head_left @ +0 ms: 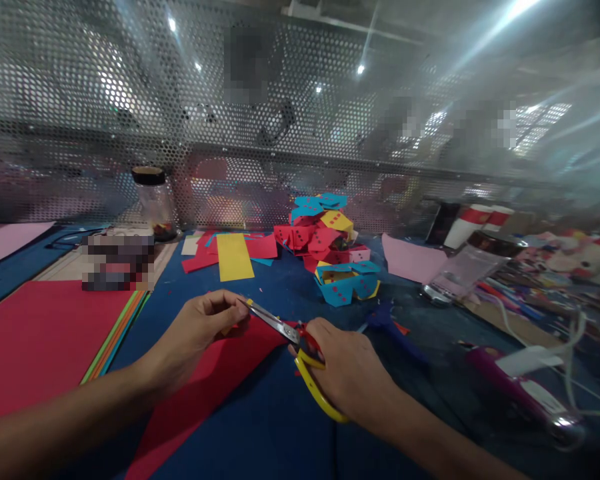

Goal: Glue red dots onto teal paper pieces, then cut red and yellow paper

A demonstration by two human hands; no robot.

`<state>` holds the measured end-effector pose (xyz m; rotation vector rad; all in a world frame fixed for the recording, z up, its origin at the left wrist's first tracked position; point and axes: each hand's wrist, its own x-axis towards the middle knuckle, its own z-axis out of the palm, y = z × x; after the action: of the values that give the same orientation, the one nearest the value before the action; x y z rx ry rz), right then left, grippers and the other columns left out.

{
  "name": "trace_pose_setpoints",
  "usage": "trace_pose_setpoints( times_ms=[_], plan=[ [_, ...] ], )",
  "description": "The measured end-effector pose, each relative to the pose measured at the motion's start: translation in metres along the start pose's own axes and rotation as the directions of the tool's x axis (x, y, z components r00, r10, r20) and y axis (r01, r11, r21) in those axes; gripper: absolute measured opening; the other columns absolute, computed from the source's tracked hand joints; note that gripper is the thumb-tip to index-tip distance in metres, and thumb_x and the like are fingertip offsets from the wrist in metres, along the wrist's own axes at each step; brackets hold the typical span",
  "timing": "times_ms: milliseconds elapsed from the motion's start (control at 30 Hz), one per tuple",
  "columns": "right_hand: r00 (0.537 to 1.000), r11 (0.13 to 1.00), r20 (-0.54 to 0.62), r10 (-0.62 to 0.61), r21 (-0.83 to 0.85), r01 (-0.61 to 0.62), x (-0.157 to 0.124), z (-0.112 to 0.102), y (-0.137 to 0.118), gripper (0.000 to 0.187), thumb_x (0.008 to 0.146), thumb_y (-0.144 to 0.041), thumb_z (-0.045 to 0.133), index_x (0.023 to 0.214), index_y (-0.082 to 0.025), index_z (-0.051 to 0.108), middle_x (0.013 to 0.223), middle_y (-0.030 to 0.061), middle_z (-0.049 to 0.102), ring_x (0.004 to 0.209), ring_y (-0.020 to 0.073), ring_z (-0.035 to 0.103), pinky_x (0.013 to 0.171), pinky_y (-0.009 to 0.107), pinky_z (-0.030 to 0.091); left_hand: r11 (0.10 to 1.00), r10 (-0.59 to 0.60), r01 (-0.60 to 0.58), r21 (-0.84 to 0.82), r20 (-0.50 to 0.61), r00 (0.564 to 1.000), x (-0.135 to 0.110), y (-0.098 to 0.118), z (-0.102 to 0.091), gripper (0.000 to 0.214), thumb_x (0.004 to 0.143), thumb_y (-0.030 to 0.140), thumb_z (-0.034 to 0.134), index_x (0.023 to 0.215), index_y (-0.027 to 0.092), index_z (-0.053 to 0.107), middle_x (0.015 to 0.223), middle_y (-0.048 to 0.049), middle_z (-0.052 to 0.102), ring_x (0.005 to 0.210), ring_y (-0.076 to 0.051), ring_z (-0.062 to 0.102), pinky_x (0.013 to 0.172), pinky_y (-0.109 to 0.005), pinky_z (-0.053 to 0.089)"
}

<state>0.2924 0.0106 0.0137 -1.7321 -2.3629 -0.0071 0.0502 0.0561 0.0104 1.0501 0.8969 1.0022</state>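
Observation:
My right hand [347, 363] is wrapped round a pair of scissors [283, 328] with yellow handles, its blades pointing left and up. At the blade tips, the fingertips of my left hand [205, 323] pinch a small piece of yellow paper [250, 303], mostly hidden by the fingers. Both hands are above a long red paper piece [200, 397] lying on the blue table. Beyond the scissors sits a folded blue paper shape [337, 290] with red dots and yellow inside.
Several folded paper shapes [320, 237] form a pile at the back, beside a yellow paper rectangle [235, 257]. Coloured sheets [45, 340] are stacked at left. A jar [155, 203] stands behind them. On the right lie a blue-handled tool [397, 333] and a purple glue gun [520, 393].

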Motion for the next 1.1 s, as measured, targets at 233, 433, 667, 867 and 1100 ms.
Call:
trace_pose_setpoints(
  times_ms=[233, 433, 667, 867, 1100],
  plan=[
    [1.000, 1.000, 0.021, -0.007, -0.001, 0.007, 0.000, -0.002, -0.001, 0.016, 0.083, -0.028, 0.065, 0.079, -0.020, 0.051, 0.065, -0.0027, 0.057, 0.054, 0.0132, 0.051, 0.051, 0.026, 0.016, 1.000, -0.005, 0.005, 0.005, -0.008, 1.000, 0.001, -0.001, -0.001, 0.022, 0.076, 0.036, 0.082, 0.077, 0.018, 0.070, 0.073, -0.0005, 0.065, 0.070, -0.013, 0.057, 0.072, -0.028, 0.047],
    [0.999, 1.000, 0.044, 0.019, 0.011, -0.019, 0.001, -0.004, -0.001, 0.016, 0.080, -0.025, 0.068, 0.079, -0.021, 0.053, 0.068, -0.0023, 0.061, 0.056, 0.0140, 0.054, 0.051, 0.027, 0.017, 1.000, -0.014, 0.014, 0.009, 0.000, 1.000, -0.001, 0.002, 0.001, 0.023, 0.075, 0.037, 0.082, 0.077, 0.017, 0.070, 0.074, -0.0009, 0.063, 0.070, -0.013, 0.056, 0.073, -0.028, 0.046],
    [1.000, 1.000, 0.026, 0.011, -0.003, -0.011, 0.000, -0.001, 0.001, 0.014, 0.087, -0.028, 0.063, 0.080, -0.021, 0.053, 0.068, -0.0016, 0.061, 0.056, 0.0151, 0.055, 0.052, 0.028, 0.018, 1.000, -0.022, 0.022, -0.009, -0.014, 1.000, -0.001, 0.004, 0.002, 0.027, 0.071, 0.039, 0.085, 0.075, 0.017, 0.071, 0.074, -0.0009, 0.064, 0.070, -0.014, 0.057, 0.073, -0.029, 0.048],
    [1.000, 1.000, 0.006, 0.012, -0.017, -0.012, 0.001, -0.002, 0.001, 0.017, 0.088, -0.030, 0.063, 0.079, -0.021, 0.052, 0.067, -0.0019, 0.060, 0.055, 0.0150, 0.054, 0.052, 0.028, 0.018, 1.000, -0.017, 0.017, -0.008, -0.016, 1.000, -0.002, 0.005, 0.002, 0.025, 0.072, 0.038, 0.085, 0.076, 0.017, 0.071, 0.074, -0.0008, 0.064, 0.071, -0.014, 0.057, 0.073, -0.029, 0.047],
    [0.999, 0.999, -0.029, -0.033, -0.031, 0.032, 0.002, 0.000, 0.000, 0.016, 0.092, -0.035, 0.056, 0.089, -0.020, 0.052, 0.079, 0.0007, 0.061, 0.058, 0.0149, 0.056, 0.053, 0.027, 0.022, 1.000, 0.006, -0.005, 0.011, -0.030, 1.000, -0.004, 0.010, 0.005, 0.024, 0.074, 0.039, 0.083, 0.075, 0.017, 0.071, 0.073, -0.0004, 0.063, 0.070, -0.013, 0.055, 0.072, -0.028, 0.046]
  ],
)
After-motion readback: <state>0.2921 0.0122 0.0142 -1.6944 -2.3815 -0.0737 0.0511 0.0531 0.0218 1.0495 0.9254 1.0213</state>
